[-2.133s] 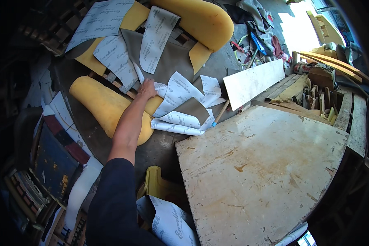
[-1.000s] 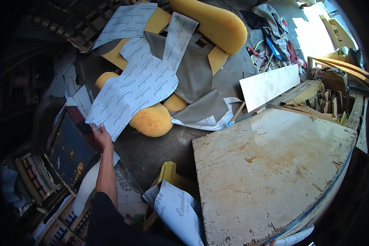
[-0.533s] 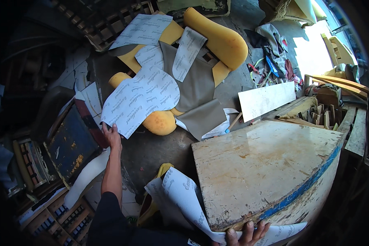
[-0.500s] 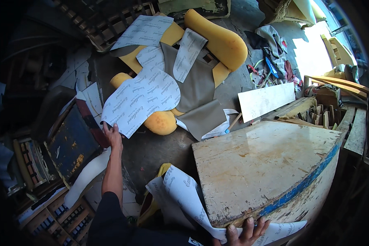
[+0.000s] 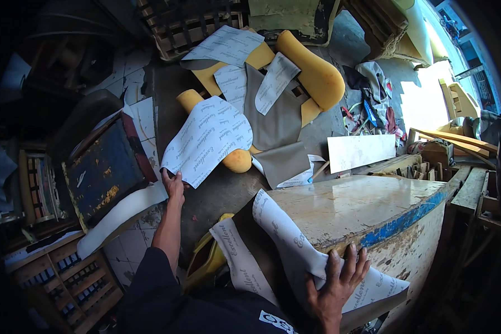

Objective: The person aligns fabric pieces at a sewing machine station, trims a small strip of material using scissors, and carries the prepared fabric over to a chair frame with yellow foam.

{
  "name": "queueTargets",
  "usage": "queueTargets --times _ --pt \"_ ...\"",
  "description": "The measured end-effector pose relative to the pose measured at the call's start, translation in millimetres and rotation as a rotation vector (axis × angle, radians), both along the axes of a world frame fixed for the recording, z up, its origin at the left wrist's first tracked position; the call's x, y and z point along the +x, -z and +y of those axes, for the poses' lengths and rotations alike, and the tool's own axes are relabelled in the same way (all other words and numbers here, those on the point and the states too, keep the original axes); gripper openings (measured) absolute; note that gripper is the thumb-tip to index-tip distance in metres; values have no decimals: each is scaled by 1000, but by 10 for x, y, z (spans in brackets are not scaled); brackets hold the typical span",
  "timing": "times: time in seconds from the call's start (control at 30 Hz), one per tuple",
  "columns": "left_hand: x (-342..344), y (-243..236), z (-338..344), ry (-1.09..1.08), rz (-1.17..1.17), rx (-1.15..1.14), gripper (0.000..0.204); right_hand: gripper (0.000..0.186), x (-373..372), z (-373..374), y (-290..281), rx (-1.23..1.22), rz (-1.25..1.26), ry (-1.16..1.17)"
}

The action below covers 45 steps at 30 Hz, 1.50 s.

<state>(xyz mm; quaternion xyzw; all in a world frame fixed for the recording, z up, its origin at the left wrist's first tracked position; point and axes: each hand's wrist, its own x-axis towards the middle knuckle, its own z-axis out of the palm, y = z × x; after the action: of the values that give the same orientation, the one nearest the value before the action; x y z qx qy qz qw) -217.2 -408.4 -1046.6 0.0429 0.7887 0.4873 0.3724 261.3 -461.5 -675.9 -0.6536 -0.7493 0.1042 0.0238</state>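
My left hand [image 5: 174, 186] pinches the lower left corner of a cut upholstery piece [image 5: 209, 136], its white printed backing facing up, above the floor. Beneath and behind that piece are a yellow foam roll end [image 5: 237, 161] and a grey-brown leatherette panel [image 5: 275, 108]. At the front edge of a worn wooden table [image 5: 367, 203], my right hand [image 5: 339, 281] grips another long leatherette piece [image 5: 286, 231]. Its white backing shows along the fold, and its dark face hangs toward me. The right thumb is on one side of it, the fingers spread over the other.
A long yellow foam cushion [image 5: 314, 72] lies at the back. To the left stand a worn dark panel [image 5: 108, 170] and a slatted wooden frame [image 5: 75, 281]. A white board [image 5: 362, 153] leans behind the table, near wood scraps. Crumpled cloth [image 5: 376, 89] lies at the far right.
My view has shifted. The right hand has come up with its leatherette piece, now showing more of its dark face. My left hand still holds the same corner.
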Motion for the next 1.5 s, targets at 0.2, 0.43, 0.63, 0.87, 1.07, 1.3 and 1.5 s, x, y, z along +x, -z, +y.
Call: queueTargets --times 0.2,0.43,0.63,0.87,1.07,1.3,1.5 --pt "83 -69 -21 -11 -46 -15 78 75 0 -15 0 16 12 18" --pt "-196 -280 -160 -133 200 106 61 78 8 -21 10 29 39 31" --pt "-357 -330 -542 -88 274 -21 58 78 -22 12 -13 22 31 35" --pt "-252 -368 -736 -59 394 -139 56 80 -34 18 -12 42 36 35" --pt "-253 -422 -781 -115 279 -30 56 83 -9 1 8 47 24 30" --pt "-463 -364 -935 -118 295 53 57 94 7 -6 -49 56 43 -15" --pt "-346 -451 -876 -144 171 87 58 80 95 -295 -290 347 215 0"
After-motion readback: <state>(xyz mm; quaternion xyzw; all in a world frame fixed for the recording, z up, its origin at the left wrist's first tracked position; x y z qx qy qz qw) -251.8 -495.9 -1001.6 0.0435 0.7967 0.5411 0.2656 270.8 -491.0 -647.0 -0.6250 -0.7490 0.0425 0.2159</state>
